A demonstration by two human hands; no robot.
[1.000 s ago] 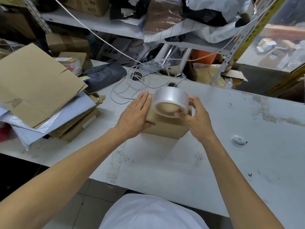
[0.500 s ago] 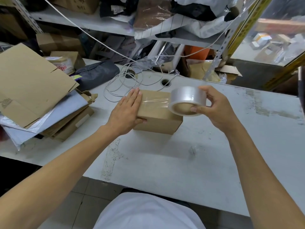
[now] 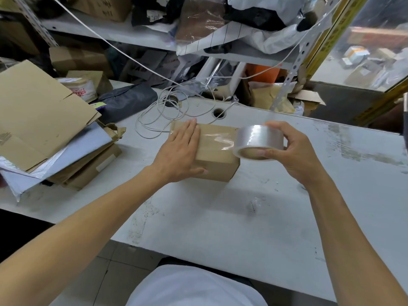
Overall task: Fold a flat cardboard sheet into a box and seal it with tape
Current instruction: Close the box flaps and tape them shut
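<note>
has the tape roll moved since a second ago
Yes. The tape roll, held in the right hand, has gone rightward off the top of the box to past its right edge, leaving a strip of tape across it.

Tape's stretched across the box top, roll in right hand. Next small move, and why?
Probably carry the tape roll past the box's right edge and down its side. The strip spans the top only, the right hand grips the roll at that edge, and the left hand lies flat on the box.

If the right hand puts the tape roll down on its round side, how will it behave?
The tape roll is round, so it would probably roll on the flat table. The strip joined to the box might check it.
</note>
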